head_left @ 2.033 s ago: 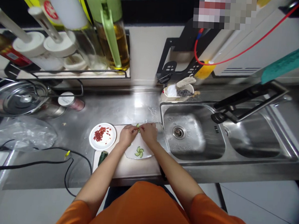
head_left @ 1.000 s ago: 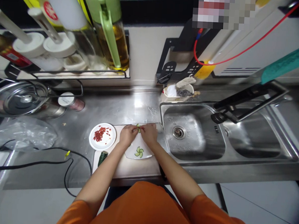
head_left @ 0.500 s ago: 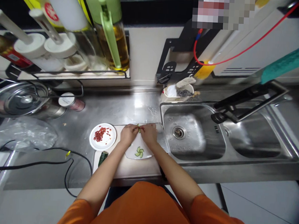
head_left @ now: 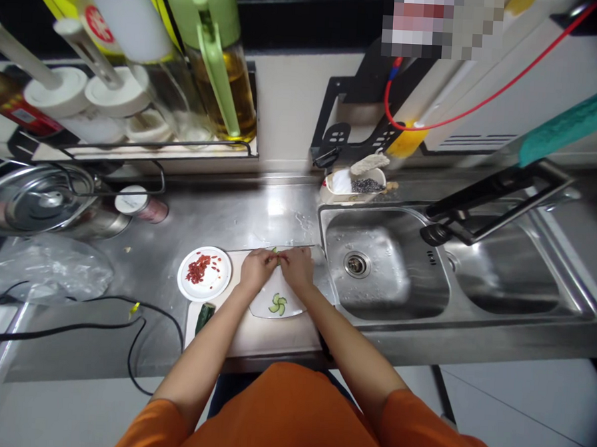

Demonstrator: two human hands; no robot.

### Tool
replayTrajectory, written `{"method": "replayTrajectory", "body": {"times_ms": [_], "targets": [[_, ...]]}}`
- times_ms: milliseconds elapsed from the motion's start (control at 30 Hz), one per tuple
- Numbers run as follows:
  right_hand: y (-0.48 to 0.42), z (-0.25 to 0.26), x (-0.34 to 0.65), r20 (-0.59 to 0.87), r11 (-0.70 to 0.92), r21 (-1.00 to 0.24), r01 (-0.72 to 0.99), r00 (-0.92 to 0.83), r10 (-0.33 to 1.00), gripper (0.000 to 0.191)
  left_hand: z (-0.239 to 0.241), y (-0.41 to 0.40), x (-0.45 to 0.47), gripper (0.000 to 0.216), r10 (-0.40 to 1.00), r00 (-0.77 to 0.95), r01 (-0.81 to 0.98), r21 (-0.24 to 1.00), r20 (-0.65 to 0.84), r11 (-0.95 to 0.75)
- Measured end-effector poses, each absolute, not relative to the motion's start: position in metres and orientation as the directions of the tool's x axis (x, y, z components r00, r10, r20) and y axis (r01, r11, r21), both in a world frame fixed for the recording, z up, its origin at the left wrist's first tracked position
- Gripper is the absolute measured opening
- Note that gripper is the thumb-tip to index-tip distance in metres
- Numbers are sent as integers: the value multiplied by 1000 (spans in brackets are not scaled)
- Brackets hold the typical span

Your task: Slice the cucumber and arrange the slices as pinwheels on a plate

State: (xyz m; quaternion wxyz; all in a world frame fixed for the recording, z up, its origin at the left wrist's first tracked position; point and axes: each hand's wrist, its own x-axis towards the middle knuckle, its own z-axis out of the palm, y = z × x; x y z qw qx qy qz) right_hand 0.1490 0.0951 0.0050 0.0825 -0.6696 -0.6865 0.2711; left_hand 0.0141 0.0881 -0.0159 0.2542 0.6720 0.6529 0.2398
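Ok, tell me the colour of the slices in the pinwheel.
The slices are light green with dark green rims, clearest in the head view.

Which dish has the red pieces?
The round white dish on the left, bearing red pieces; the other dish, farther right, carries green slices laid in a pinwheel.

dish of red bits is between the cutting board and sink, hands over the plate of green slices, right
Not quite: in the head view, the dish is at the far left corner of the cutting board. The left hand and right hand are indeed over the plate.
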Motion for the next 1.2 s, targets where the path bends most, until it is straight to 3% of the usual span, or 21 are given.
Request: {"method": "replayTrajectory", "body": {"times_ms": [467, 867, 1000, 1133, 1200], "targets": [[93, 7, 150, -254, -29, -482, 876, -109, 961, 27, -20, 87, 11, 13, 999, 31, 750, 661, 29, -43], [85, 16, 154, -217, -13, -484, 875, -106, 970, 25, 17, 66, -9, 16, 998, -61, 777, 628, 5, 45], [72, 19, 158, -214, -17, -505, 863, -105, 971, 24, 21, 45, -46, 19, 978, -209, 816, 548, -12, 181], [58, 17, 159, -204, -12, -530, 848, -113, 972, 22, 20, 33, -87, 22, 877, -476, 801, 384, -58, 460], [53, 15, 159, -197, -6, -531, 847, -117, 973, 22, 18, 34, -100, 25, 844, -529, 785, 329, -87, 525]]}}
